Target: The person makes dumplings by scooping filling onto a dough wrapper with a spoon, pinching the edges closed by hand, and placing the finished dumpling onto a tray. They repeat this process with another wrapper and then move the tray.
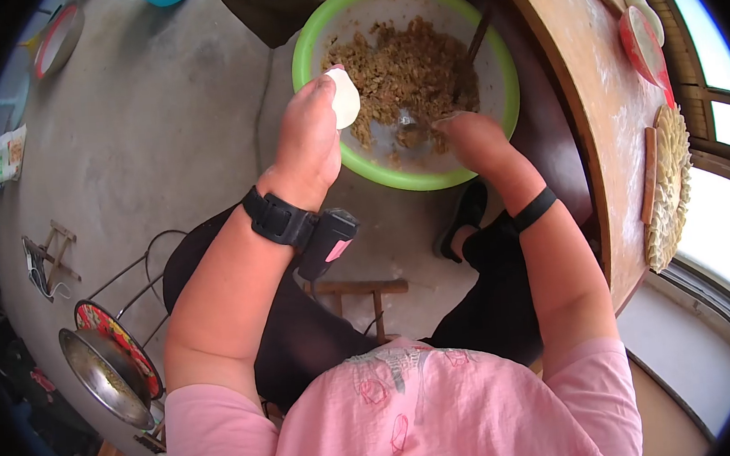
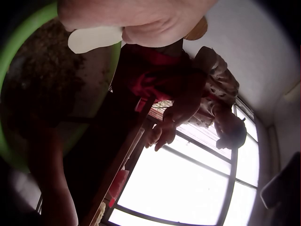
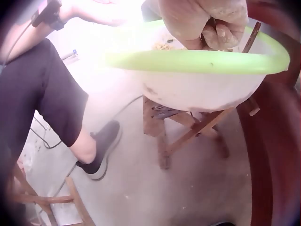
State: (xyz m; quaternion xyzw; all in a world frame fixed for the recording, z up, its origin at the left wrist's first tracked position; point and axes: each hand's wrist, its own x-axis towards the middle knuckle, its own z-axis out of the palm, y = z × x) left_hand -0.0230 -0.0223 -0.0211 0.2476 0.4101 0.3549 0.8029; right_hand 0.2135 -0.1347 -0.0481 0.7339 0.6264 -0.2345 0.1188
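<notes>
My left hand [image 1: 321, 103] is raised over the near-left rim of a green bowl [image 1: 306, 48] and holds a round white dumpling wrapper [image 1: 344, 97] in its curled fingers. From below, the left wrist view shows the wrapper [image 2: 94, 38] sticking out of the left hand [image 2: 146, 21]. The bowl holds brown minced filling [image 1: 408, 66]. My right hand [image 1: 458, 128] dips into the bowl at its near-right side, fingers curled around a small utensil whose tip is in the filling. The right wrist view shows the right hand [image 3: 209, 26] just above the bowl's rim [image 3: 197, 61].
The bowl sits on a wooden stool [image 3: 188, 132]. A stick [image 1: 477, 39] leans in the bowl. A round wooden table [image 1: 605, 115] on the right carries a tray of finished dumplings [image 1: 670, 187] and a red-rimmed plate [image 1: 642, 43]. A metal pan [image 1: 106, 368] lies low left. Another person [image 2: 197, 89] sits opposite.
</notes>
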